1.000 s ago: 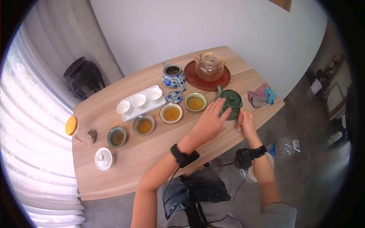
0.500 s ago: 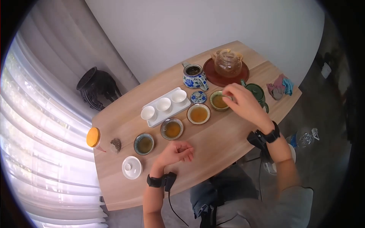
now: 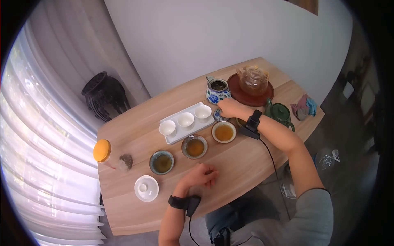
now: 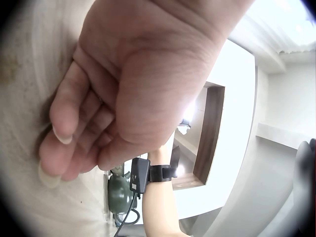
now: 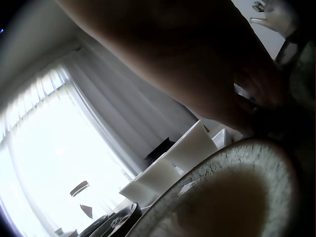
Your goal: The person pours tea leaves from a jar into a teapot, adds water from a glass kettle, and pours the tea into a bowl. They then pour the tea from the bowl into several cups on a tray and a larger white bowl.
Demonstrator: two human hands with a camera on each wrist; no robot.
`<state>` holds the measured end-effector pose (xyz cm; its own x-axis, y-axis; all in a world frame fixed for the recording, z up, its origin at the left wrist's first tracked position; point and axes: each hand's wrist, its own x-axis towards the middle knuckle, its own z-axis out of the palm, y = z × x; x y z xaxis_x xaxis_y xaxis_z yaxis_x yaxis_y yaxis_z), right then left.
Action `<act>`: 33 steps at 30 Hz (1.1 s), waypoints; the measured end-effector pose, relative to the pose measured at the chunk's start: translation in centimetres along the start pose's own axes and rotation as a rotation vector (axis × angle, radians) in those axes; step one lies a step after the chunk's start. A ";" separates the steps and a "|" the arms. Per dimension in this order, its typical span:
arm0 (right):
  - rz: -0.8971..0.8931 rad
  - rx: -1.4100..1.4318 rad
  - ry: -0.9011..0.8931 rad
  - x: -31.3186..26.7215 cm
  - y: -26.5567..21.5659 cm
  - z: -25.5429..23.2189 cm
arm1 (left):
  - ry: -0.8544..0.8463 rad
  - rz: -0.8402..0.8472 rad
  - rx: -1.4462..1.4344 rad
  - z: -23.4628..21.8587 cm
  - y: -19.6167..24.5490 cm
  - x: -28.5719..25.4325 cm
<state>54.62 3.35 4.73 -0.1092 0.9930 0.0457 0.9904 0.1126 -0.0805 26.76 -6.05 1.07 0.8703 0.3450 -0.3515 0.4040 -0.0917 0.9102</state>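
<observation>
My right hand [image 3: 226,108] reaches across the wooden table [image 3: 135,205] and lies over a small blue-and-white lid [image 3: 218,117] in front of the open blue-and-white teapot [image 3: 216,91]. Its fingers [image 5: 242,94] look bent there, but the right wrist view is too dark to show a grip. A green bowl of tea [image 5: 237,192] sits under that wrist. My left hand [image 3: 200,176] rests on the table near the front edge, fingers [image 4: 64,143] loosely curled and holding nothing. The green teapot [image 3: 280,112] stands just right of my right forearm.
Three bowls of tea [image 3: 194,146] run in a diagonal row. Behind them is a white tray [image 3: 168,137] with three white cups. A glass teapot [image 3: 253,80] sits on a red plate [image 3: 242,97]. There are also a white lidded cup [image 3: 146,188], an orange-lidded jar [image 3: 102,151] and cloths [image 3: 303,106].
My right hand moved left from the green bowl to the small lid by the blue-and-white teapot. My left hand left the green teapot earlier and has since stayed at the front edge.
</observation>
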 end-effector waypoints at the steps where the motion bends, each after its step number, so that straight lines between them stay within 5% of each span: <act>1: -0.035 0.037 0.002 -0.3 0.0 -0.5 | 0.002 0.006 -0.006 0.1 0.0 0.0; 11: -0.025 0.213 0.199 -0.8 -1.5 -6.6 | 0.047 0.026 0.006 0.2 0.6 -0.4; 18: 0.017 0.090 0.284 5.3 2.2 -8.2 | 0.073 0.047 0.051 0.2 0.9 -0.7; 33: 0.225 0.123 0.075 8.0 3.1 -6.8 | 0.102 0.057 0.082 0.3 1.0 -0.6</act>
<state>57.38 11.34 11.64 0.1241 0.9886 0.0858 0.9708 -0.1030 -0.2167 26.70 -6.64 2.12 0.8611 0.4295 -0.2722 0.3801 -0.1881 0.9056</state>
